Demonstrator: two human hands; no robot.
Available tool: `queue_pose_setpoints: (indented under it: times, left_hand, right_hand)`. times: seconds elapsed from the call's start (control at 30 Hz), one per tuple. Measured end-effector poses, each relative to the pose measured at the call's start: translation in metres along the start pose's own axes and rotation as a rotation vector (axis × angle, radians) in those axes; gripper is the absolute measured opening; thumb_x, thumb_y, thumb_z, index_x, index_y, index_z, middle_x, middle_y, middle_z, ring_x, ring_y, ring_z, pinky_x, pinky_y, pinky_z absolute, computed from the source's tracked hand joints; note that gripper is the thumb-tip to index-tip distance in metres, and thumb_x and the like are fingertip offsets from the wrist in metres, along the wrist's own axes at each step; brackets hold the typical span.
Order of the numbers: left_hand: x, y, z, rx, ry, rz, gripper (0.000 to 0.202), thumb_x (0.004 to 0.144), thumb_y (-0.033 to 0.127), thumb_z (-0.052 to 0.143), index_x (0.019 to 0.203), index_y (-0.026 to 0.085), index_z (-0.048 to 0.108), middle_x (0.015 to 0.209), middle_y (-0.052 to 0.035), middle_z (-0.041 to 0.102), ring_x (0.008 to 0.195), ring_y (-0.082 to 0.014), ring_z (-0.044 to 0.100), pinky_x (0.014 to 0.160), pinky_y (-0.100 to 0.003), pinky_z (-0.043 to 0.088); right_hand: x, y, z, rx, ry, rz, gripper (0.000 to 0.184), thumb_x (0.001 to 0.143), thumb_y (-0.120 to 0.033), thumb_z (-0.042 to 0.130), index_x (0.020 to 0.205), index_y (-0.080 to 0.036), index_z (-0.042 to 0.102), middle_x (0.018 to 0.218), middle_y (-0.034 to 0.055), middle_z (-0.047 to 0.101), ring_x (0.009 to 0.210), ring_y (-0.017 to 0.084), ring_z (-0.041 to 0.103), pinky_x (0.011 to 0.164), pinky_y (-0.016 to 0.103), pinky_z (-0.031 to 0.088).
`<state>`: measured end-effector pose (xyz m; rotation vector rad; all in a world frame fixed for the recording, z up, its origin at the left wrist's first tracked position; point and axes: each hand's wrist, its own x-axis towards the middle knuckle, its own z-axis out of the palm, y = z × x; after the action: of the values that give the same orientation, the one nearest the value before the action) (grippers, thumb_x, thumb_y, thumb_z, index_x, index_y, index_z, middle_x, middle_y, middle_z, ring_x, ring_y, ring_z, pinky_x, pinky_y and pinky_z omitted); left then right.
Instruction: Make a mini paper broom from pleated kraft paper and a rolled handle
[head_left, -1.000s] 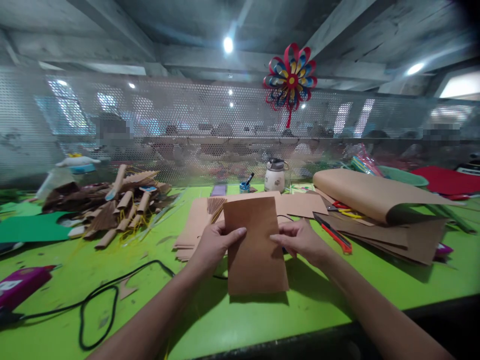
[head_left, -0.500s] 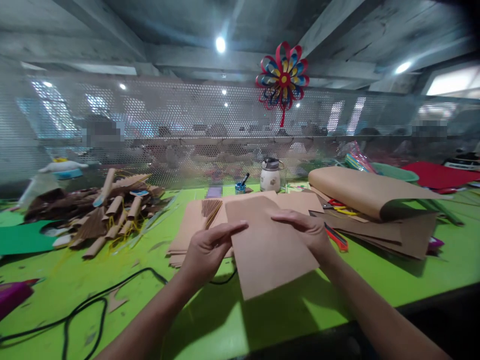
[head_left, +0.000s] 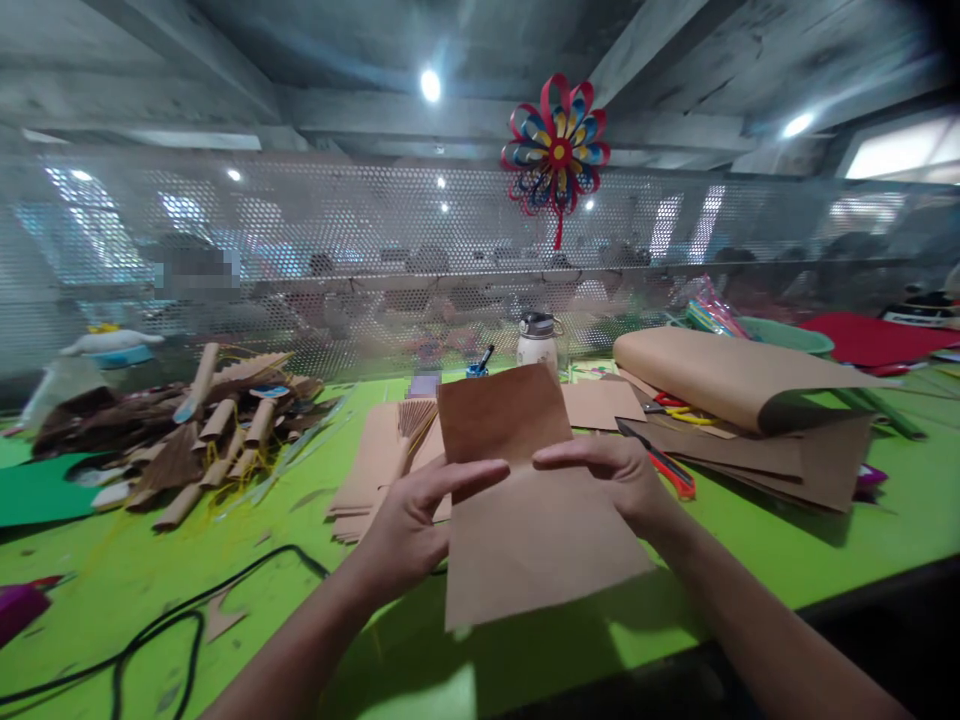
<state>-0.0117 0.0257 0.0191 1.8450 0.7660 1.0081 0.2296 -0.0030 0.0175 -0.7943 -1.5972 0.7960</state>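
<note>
1. The left hand point(head_left: 409, 520) grips the left edge of a kraft paper sheet point(head_left: 536, 550), thumb laid on top; most of its other fingers are hidden beneath the paper.
2. The right hand point(head_left: 619, 480) pinches the right edge the same way, its underside fingers mostly out of sight.
3. The sheet is held above the near middle of the green table point(head_left: 285, 525), bent across between the two thumbs, its far part darker and raised.
4. That raised part hides the lower portions of the blue pen holder point(head_left: 478, 370) and the bottle point(head_left: 536, 347). On the left, hand and sheet cover some of the kraft paper stack point(head_left: 360, 480) and the pleated paper fan point(head_left: 415, 415) lying on it.
5. A purple object point(head_left: 19, 612) is cut off at the left edge, too little showing to name.
6. Half a second ago the sheet looked nearly flat and slanted; now it is bent. The utility knife point(head_left: 675, 472), right of the right hand, shows more of its dark far end.
</note>
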Motion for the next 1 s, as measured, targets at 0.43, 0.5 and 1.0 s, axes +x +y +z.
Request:
queue_pose_setpoints:
  times: [0.43, 0.5, 1.0]
  left_hand:
    - [0.005, -0.004, 0.016, -0.175, 0.136, -0.122, 0.036, 0.084, 0.046, 0.060, 0.098, 0.017, 0.076, 0.103, -0.0078, 0.074, 0.099, -0.0264, 0.065, 0.096, -0.038, 0.046]
    - [0.006, -0.006, 0.016, -0.210, 0.147, -0.102, 0.034, 0.083, 0.043, 0.062, 0.099, 0.017, 0.076, 0.103, -0.0078, 0.074, 0.100, -0.0263, 0.065, 0.096, -0.038, 0.046]
    - [0.007, -0.014, 0.018, -0.241, 0.370, -0.125, 0.026, 0.072, 0.039, 0.074, 0.074, 0.014, 0.073, 0.070, -0.0045, 0.073, 0.068, -0.0176, 0.064, 0.067, -0.026, 0.051]
  right_hand:
    - [0.003, 0.029, 0.018, 0.028, 0.157, 0.098, 0.025, 0.076, -0.037, 0.073, 0.064, -0.016, 0.071, 0.062, 0.0025, 0.067, 0.058, 0.013, 0.059, 0.057, 0.026, 0.049]
    - [0.002, 0.029, 0.021, 0.018, 0.188, 0.092, 0.026, 0.075, -0.037, 0.073, 0.062, -0.015, 0.069, 0.060, 0.0023, 0.065, 0.057, 0.013, 0.058, 0.055, 0.026, 0.048]
    - [-0.002, 0.024, 0.032, 0.090, 0.180, 0.062, 0.021, 0.076, -0.034, 0.072, 0.066, -0.016, 0.066, 0.062, 0.0028, 0.066, 0.055, 0.014, 0.061, 0.051, 0.027, 0.053]
